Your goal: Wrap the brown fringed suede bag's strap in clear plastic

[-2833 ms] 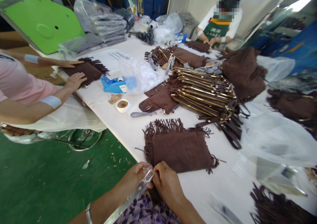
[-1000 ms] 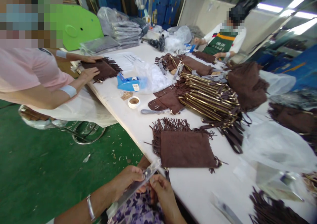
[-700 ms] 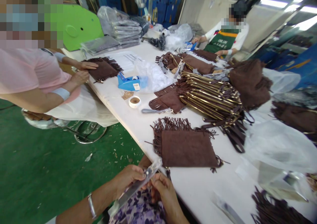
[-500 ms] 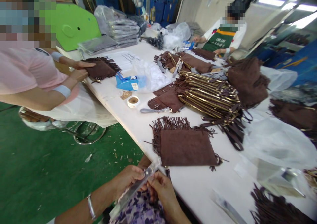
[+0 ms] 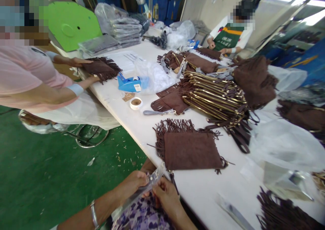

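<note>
Low in the view, my left hand point(image 5: 134, 184) pinches a long clear plastic sleeve point(image 5: 157, 174) between thumb and fingers. A small round stud shows on the sleeve near my thumb, and a greyish strip seems to lie inside it. My right hand point(image 5: 167, 194) is closed at the sleeve's right edge, its thumb and fingertips pressed together there. The sleeve slants over my lap, its upper end at the table edge. Just beyond lies a brown fringed suede bag point(image 5: 191, 151), flat on the white table point(image 5: 198, 186).
A pile of brown bags with gold frames point(image 5: 215, 98) stands beyond. Nearby are a tape roll point(image 5: 135, 103), a grey strap point(image 5: 158, 112) and a blue tape dispenser point(image 5: 129, 83). Another sleeved strap point(image 5: 235, 211) lies right. A co-worker point(image 5: 38, 77) handles a fringed bag point(image 5: 100, 68) at left.
My hands stay at the sleeve with only slight finger movement. The co-worker at left has shifted their hands on the fringed bag, one now beneath its near edge. The far person's hands moved too.
</note>
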A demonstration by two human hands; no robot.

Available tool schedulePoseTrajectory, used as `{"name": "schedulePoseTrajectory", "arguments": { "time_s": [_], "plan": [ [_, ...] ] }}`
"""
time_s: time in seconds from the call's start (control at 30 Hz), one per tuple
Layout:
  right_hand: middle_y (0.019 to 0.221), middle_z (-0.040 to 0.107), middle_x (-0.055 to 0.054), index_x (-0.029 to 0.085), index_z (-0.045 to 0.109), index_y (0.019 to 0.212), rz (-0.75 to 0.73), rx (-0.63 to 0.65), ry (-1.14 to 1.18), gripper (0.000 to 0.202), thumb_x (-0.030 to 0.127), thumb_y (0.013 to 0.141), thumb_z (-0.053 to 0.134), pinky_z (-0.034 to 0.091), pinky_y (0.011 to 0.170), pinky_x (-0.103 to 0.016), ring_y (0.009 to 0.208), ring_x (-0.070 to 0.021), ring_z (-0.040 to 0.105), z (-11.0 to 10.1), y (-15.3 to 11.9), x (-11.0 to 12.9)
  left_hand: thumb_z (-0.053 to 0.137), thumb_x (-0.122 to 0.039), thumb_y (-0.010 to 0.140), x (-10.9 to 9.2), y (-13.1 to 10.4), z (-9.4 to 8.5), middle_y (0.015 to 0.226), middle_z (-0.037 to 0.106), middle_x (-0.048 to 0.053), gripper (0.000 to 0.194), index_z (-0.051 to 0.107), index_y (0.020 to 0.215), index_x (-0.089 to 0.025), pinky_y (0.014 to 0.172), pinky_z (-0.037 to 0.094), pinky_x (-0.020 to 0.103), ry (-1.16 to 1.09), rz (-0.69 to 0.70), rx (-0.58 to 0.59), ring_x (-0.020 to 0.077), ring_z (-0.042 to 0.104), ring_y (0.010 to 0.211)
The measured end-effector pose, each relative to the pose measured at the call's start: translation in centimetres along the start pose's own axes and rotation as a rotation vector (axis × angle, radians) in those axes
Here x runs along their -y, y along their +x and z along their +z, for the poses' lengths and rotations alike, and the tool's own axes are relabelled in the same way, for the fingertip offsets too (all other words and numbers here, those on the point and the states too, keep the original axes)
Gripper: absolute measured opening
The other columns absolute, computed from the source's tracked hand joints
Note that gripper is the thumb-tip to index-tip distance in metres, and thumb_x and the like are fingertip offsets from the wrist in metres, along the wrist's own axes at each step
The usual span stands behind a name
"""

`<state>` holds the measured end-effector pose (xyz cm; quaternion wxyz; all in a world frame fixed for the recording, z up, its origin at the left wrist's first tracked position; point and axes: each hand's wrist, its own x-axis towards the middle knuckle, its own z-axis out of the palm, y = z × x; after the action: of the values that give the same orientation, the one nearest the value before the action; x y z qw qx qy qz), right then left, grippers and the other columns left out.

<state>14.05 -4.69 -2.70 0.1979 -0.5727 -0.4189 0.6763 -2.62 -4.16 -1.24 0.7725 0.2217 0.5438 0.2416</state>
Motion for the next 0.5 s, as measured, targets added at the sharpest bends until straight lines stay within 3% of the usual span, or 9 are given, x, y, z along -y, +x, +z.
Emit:
{"name": "schedulePoseTrajectory", "arguments": {
  "time_s": [0.13, 0.23, 0.3, 0.4, 0.5],
  "plan": [
    [0.051, 0.052, 0.004, 0.020, 0.052, 0.066, -0.076, -0.031, -0.230, 0.019, 0.030, 0.081, 0.052, 0.035, 0.044, -0.021, 0.044, -0.0120, 0.049, -1.0, -1.1, 0.2, 0.069, -0.059, 0.066, -0.3, -0.5, 0.0, 0.056, 0.066, 0.005, 0.046, 0.064, 0.068, -0.013, 0.049, 0.038, 0.025, -0.007, -0.037, 0.017, 0.0161, 0.055, 0.048],
    [0.063, 0.060, 0.000, 0.020, 0.058, 0.069, -0.193, -0.078, -0.373, 0.013, 0.023, 0.081, 0.053, 0.039, 0.054, -0.023, 0.060, -0.0154, 0.056, -2.0, -2.2, 0.9, 0.067, -0.049, 0.070, -0.5, -0.5, -0.5, 0.055, 0.065, 0.005, 0.036, 0.064, 0.068, -0.013, 0.049, 0.041, 0.025, -0.026, -0.062, 0.036, 0.0164, 0.057, 0.049],
    [0.073, 0.064, -0.001, 0.021, 0.063, 0.085, -0.247, -0.071, -0.353, 0.012, 0.022, 0.084, 0.051, 0.042, 0.060, -0.024, 0.067, -0.0169, 0.058, -2.4, -2.7, 1.5, 0.067, -0.040, 0.070, -0.6, -0.4, -0.8, 0.055, 0.065, 0.005, 0.027, 0.065, 0.070, -0.013, 0.051, 0.044, 0.025, -0.047, -0.080, 0.061, 0.0156, 0.057, 0.049],
    [0.085, 0.066, -0.002, 0.024, 0.062, 0.110, -0.291, 0.015, -0.245, 0.027, 0.021, 0.086, 0.049, 0.046, 0.062, -0.025, 0.068, -0.0165, 0.059, -2.3, -2.4, 2.1, 0.068, -0.030, 0.067, -0.8, -0.2, -0.9, 0.055, 0.062, 0.004, 0.019, 0.066, 0.071, -0.012, 0.052, 0.047, 0.026, -0.083, -0.120, 0.105, 0.0142, 0.055, 0.048],
    [0.088, 0.066, -0.001, 0.025, 0.063, 0.110, -0.328, 0.098, -0.193, 0.029, 0.017, 0.086, 0.050, 0.047, 0.061, -0.024, 0.064, -0.0148, 0.058, -1.9, -1.6, 2.0, 0.069, -0.028, 0.063, -1.0, 0.0, -0.9, 0.056, 0.060, 0.003, 0.019, 0.068, 0.073, -0.011, 0.048, 0.048, 0.026, -0.132, -0.175, 0.167, 0.0124, 0.051, 0.045]
  ]
}}
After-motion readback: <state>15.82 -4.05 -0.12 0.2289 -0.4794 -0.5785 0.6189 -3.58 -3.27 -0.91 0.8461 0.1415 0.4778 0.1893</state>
